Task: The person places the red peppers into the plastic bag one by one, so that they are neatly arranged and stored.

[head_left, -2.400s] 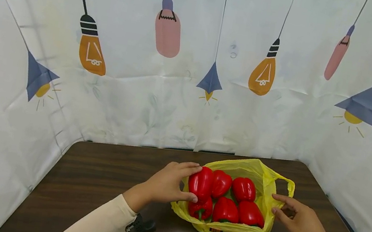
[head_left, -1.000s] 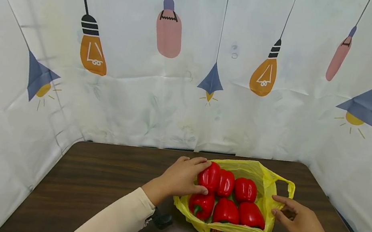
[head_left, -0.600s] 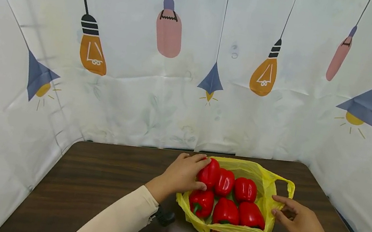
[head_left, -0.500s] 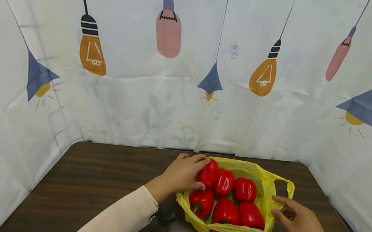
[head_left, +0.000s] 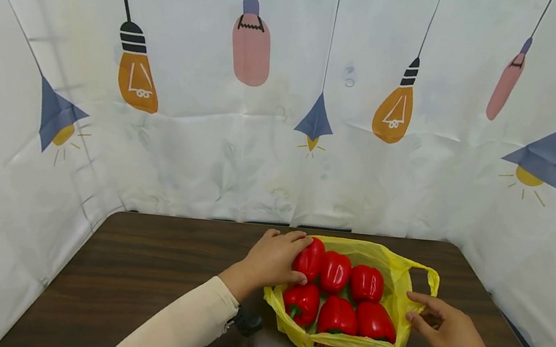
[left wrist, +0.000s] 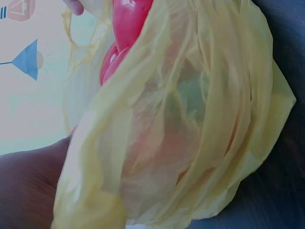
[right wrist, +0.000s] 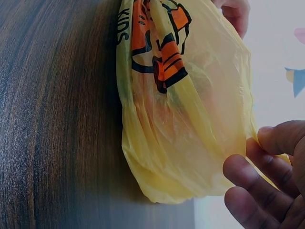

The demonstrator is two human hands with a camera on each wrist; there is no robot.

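Grasping the back-left pepper (head_left: 309,259) inside the yellow bag (head_left: 400,265), left hand (head_left: 272,262) had not let go; right hand (head_left: 449,334) pinched the bag's rim. Six peppers bagged.

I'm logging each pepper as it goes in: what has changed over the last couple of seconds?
The left hand carried the red pepper it grips up and back, into the yellow bag's rear row beside two others. The right hand stayed at the bag's right edge; the three front peppers did not move.
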